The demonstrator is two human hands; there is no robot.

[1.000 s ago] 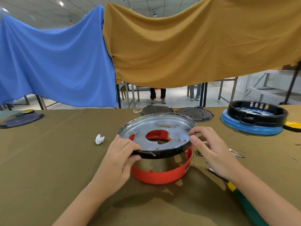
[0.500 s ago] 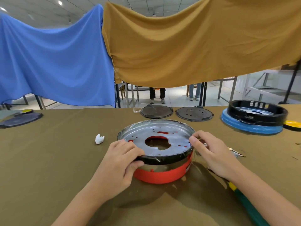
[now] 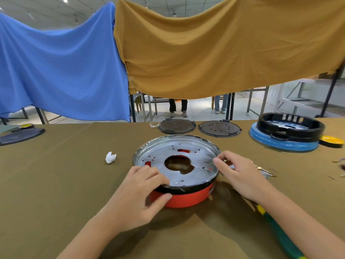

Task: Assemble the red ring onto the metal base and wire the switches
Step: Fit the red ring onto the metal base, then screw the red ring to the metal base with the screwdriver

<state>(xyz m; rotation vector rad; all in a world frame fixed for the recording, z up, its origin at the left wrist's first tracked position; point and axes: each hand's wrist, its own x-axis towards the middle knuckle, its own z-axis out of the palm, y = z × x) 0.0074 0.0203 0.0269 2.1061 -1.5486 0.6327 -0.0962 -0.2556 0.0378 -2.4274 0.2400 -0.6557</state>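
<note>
The metal base is sitting on top of the red ring in the middle of the counter. The left hand is gripping the near rim, fingers on top and thumb on the red ring. The right hand is pinching the right rim.

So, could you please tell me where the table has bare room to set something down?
Bare olive tablecloth lies left of the silver metal base, between the small white plastic piece and the dark flat lid. The right side is crowded: small brass parts, a green-handled tool and the blue-and-black ring stack.
</note>
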